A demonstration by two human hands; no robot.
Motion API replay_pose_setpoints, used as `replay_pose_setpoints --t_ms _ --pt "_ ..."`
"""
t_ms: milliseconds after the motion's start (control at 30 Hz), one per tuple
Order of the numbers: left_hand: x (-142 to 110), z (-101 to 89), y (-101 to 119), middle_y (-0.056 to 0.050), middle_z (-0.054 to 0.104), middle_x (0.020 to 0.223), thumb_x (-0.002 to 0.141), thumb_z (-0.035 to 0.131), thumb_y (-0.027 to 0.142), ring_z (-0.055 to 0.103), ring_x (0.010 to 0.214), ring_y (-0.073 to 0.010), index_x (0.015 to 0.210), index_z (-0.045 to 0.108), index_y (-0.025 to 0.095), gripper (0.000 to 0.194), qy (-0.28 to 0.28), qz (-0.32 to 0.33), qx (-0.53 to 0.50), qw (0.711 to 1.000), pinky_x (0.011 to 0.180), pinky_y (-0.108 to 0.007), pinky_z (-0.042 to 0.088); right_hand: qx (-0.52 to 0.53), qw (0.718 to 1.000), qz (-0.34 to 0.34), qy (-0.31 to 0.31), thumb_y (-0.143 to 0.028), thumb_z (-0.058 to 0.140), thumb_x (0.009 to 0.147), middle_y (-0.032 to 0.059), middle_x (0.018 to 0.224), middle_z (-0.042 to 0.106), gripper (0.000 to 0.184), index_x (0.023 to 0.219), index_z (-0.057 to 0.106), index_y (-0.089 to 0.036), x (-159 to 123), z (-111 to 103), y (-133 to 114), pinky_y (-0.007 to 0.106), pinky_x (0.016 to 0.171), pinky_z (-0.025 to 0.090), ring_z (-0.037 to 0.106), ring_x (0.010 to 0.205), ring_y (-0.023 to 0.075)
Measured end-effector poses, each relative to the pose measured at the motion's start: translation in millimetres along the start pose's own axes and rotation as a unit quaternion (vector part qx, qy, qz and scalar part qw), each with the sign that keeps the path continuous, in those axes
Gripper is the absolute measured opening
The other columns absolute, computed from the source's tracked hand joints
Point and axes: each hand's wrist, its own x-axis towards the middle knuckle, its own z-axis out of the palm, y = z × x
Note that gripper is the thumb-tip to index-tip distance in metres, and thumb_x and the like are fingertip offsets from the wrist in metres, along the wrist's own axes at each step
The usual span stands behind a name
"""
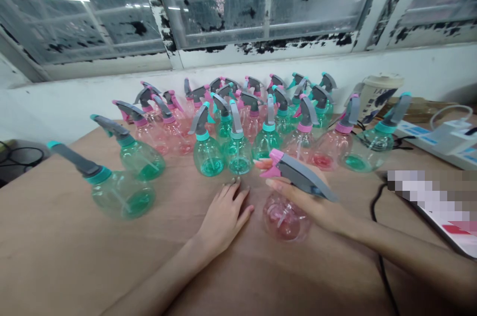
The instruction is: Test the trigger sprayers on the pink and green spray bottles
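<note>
My right hand point(298, 196) is closed around the neck of a pink spray bottle point(286, 221), below its grey and pink trigger head. My left hand point(227, 211) lies flat on the wooden table point(179, 261), fingers stretched out and holding nothing. Just beyond its fingertips stand green spray bottles, among them one with a teal collar point(238, 157) and another beside it point(208, 157). Two more green bottles stand to the left, the nearer one point(122, 197) and one behind it point(141, 159). Whether the held bottle touches the table I cannot tell.
Several pink and green spray bottles point(253, 122) crowd the back of the table by the wall. At right are a paper cup point(380, 95), a power strip point(439, 144), a black cable point(380, 251) and a partly blurred flat device point(443, 221). Windows point(268, 3) rise behind.
</note>
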Motion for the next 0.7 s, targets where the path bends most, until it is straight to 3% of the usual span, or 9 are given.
replay_pose_setpoints --t_ms 167,333,500,700 --pt "0.0 1.0 -0.3 -0.019 0.049 0.143 0.100 0.045 0.040 0.048 0.131 -0.0325 0.132 0.054 0.014 0.042 0.002 0.003 0.000 1.000 0.106 -0.052 0.041 0.003 1.000 0.016 0.022 -0.033 0.065 0.086 0.0019 0.089 0.071 0.014 0.097 0.065 -0.024 -1.3 1.8 2.4 0.039 0.086 0.056 0.069 0.085 0.0205" --pt "0.4 -0.8 1.5 -0.020 0.048 0.144 0.100 0.046 0.038 0.047 0.132 -0.0337 0.132 0.054 0.012 0.042 -0.010 0.000 0.002 1.000 0.106 -0.053 0.041 0.041 0.999 0.008 0.012 -0.031 0.066 0.086 0.0025 0.105 0.071 0.023 0.108 0.062 -0.025 -0.4 2.4 2.8 0.036 0.089 0.055 0.069 0.098 0.0203" --pt "-0.4 0.1 1.3 -0.020 0.048 0.145 0.101 0.043 0.040 0.046 0.133 -0.0335 0.133 0.053 0.012 0.044 -0.005 0.004 0.003 1.000 0.106 -0.053 0.041 -0.040 0.999 -0.006 0.018 -0.033 0.063 0.089 -0.0008 0.084 0.068 0.010 0.092 0.065 -0.024 1.6 -1.0 3.1 0.026 0.068 0.053 0.067 0.078 0.0157" --pt "-1.1 0.8 1.4 -0.020 0.049 0.144 0.100 0.044 0.040 0.045 0.134 -0.0334 0.135 0.052 0.012 0.045 -0.006 0.003 0.013 1.000 0.107 -0.052 0.040 -0.059 0.998 -0.005 0.018 -0.039 0.058 0.092 -0.0020 0.068 0.062 0.020 0.082 0.063 -0.022 1.3 -4.8 4.2 0.024 0.052 0.046 0.060 0.060 0.0131"
